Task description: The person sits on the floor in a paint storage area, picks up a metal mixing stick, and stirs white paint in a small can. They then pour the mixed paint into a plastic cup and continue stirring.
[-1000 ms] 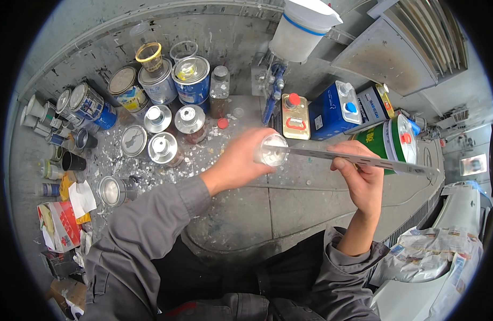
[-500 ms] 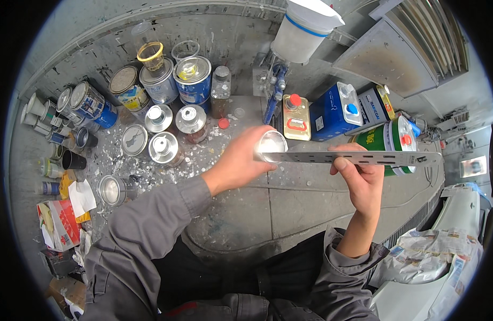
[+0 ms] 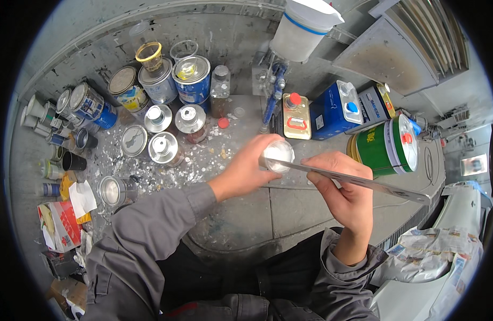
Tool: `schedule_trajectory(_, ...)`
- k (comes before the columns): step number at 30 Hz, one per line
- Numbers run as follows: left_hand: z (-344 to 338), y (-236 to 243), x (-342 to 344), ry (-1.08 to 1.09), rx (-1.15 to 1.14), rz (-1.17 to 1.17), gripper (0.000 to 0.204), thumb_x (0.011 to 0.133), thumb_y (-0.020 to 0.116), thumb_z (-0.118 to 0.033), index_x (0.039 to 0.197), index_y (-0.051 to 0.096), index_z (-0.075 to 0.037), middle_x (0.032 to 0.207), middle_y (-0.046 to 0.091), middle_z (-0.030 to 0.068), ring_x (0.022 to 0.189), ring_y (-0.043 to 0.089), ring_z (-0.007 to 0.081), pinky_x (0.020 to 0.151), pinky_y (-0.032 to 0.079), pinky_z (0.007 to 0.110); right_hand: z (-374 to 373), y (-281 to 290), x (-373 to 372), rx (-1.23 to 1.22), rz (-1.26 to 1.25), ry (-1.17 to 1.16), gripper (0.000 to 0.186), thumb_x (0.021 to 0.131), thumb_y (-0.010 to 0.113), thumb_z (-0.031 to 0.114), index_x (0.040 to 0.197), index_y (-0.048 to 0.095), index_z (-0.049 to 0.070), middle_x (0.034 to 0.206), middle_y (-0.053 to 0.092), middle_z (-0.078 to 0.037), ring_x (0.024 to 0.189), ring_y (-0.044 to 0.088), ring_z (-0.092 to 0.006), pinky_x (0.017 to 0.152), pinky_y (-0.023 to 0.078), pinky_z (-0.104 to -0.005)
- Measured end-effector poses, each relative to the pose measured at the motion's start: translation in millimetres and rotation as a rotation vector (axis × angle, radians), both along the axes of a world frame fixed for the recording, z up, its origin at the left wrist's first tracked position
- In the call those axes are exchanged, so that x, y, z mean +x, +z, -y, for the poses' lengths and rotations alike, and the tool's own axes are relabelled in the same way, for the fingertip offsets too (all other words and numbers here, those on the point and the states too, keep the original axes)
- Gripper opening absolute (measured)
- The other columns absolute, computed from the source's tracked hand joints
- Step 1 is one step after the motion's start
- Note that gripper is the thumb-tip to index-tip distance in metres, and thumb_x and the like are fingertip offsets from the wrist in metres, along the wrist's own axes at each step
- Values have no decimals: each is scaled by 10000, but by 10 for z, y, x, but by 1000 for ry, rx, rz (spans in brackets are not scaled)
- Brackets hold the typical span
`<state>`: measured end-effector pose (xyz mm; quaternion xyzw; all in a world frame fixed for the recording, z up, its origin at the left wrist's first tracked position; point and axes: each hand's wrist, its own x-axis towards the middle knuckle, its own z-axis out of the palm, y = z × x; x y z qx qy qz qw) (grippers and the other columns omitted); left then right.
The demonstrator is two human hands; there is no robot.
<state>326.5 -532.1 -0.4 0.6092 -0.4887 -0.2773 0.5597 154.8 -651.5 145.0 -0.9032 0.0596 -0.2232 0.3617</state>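
My left hand (image 3: 245,168) is wrapped round a clear cup (image 3: 285,148) with whitish stuff inside, its mouth facing up. My right hand (image 3: 342,187) grips a long flat metal mixing ruler (image 3: 399,192) near its middle. The ruler's left end reaches into the cup, at or below the rim; its tip is hard to make out. From there the ruler slopes down to the right, past my right wrist. Just beyond the cup stands a gold rectangular tin (image 3: 297,127) with a red cap.
A green can (image 3: 383,147) and a blue tin (image 3: 332,115) stand at the right. Paint cans (image 3: 192,80) and silver-topped containers (image 3: 163,147) crowd the left of the paint-spotted bench (image 3: 235,214). A white bucket-shaped dispenser (image 3: 300,37) hangs at the back. Paper-covered panels (image 3: 423,257) lie at the lower right.
The cup and my left hand have shifted slightly right and nearer. My right hand has turned and moved left, and the ruler has gone from nearly level to sloping, its right end lower.
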Motion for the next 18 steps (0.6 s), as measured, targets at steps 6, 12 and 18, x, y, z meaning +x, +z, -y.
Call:
schedule_trajectory(6, -18, 26, 61, -38, 37, 10, 754, 794, 870, -124, 1466, 531, -82, 1444, 568, 147, 1358, 560, 318, 1139, 452, 406, 197, 50, -109, 34, -10, -51, 185, 883, 728, -75, 1062, 758, -42, 987, 753, -125, 852, 681, -194, 737, 526, -291)
schedule_trajectory(12, -2, 13, 96, -3, -20, 83, 756, 789, 878, -121, 1461, 533, -75, 1424, 585, 138, 1349, 570, 309, 1137, 455, 396, 260, -109, -148, 290, 29, -264, 176, 939, 712, -21, 1107, 760, -40, 963, 725, -61, 830, 643, -122, 728, 505, -262)
schedule_trajectory(18, 19, -23, 108, 66, 29, 45, 764, 783, 884, -103, 1459, 529, -72, 1404, 607, 132, 1310, 604, 279, 1106, 485, 389, 163, -150, -102, 345, -16, -203, 174, 988, 708, 50, 1121, 736, -59, 924, 702, -64, 779, 625, -118, 693, 486, -255)
